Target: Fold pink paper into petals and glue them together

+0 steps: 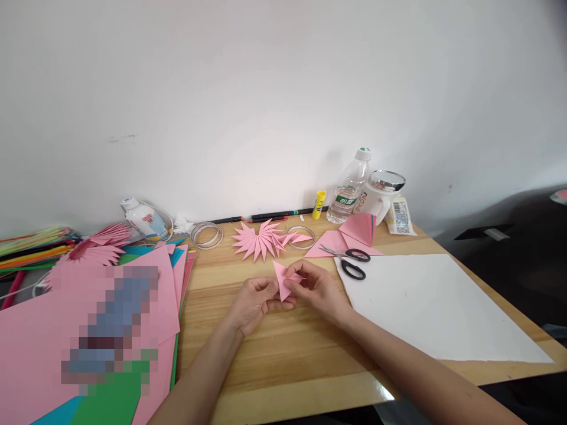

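A small folded piece of pink paper (281,280) is held up between both hands over the wooden table (274,378). My left hand (257,301) grips its left side with thumb and fingers. From the right, my right hand (316,289) pinches the same piece; the fingers partly cover it. Just behind the hands lies a fan-like ring of folded pink paper points (257,239). Scissors with black handles (353,270) rest to the right, across the edge of a white board (434,307) and some pink paper.
Coloured paper sheets (168,295) are piled at the left. Along the wall stand a white bottle (144,218), a yellow glue stick (319,205), a water bottle (349,189) and a white mug (378,198). Rolls of tape (207,235) and pens (274,216) lie nearby.
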The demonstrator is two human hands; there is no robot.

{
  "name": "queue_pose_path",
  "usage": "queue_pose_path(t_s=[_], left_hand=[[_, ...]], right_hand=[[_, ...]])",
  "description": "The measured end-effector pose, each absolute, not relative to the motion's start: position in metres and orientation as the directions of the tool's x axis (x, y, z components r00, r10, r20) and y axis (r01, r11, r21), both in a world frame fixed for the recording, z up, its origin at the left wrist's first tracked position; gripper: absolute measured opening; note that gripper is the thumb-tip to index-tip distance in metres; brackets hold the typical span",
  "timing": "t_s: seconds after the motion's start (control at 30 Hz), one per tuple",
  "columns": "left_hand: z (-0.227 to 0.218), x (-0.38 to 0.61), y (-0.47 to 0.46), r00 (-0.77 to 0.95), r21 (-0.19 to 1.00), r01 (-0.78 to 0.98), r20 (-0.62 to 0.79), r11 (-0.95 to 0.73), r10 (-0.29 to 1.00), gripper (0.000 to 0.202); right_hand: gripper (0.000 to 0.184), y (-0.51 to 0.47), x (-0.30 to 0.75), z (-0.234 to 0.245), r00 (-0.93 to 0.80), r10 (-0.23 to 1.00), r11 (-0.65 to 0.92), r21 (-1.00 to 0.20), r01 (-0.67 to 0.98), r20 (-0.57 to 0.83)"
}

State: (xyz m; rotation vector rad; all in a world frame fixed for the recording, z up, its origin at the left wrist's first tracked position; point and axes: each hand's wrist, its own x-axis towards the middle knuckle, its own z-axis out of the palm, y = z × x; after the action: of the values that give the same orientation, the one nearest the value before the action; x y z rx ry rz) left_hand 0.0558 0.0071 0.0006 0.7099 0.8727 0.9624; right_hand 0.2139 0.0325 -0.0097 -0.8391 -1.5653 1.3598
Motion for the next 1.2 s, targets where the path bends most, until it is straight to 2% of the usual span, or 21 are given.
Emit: queue_pose_path(t_s=[0.47,0.73,0.97,1.2], left_hand=[[-0.001,0.061,0.005,0.248,0.861,-0.38,-0.256,0.337,0.934,0.033],[-0.001,0.064,0.005,0.189,0.875,-0.348,-0.284,0.335,0.94,0.03],[-0.001,0.067,0.005,0.148,0.91,-0.314,-0.234,0.27,0.961,0.032],[0.002,0.062,0.004,0.286,0.856,-0.32,-0.32,0.405,0.903,0.034]], right_hand=[[0.016,0.031,0.215,-0.007,-0.358,0.919,0.165,-0.986,-0.029,0.164],[0.017,0.032,0.213,-0.011,-0.387,0.911,0.109,-0.989,-0.104,0.141],[0.019,0.033,0.209,-0.012,-0.347,0.932,0.063,-0.991,-0.118,0.101],[0.021,0.031,0.209,-0.005,-0.213,0.967,0.132,-0.99,-0.039,0.137]])
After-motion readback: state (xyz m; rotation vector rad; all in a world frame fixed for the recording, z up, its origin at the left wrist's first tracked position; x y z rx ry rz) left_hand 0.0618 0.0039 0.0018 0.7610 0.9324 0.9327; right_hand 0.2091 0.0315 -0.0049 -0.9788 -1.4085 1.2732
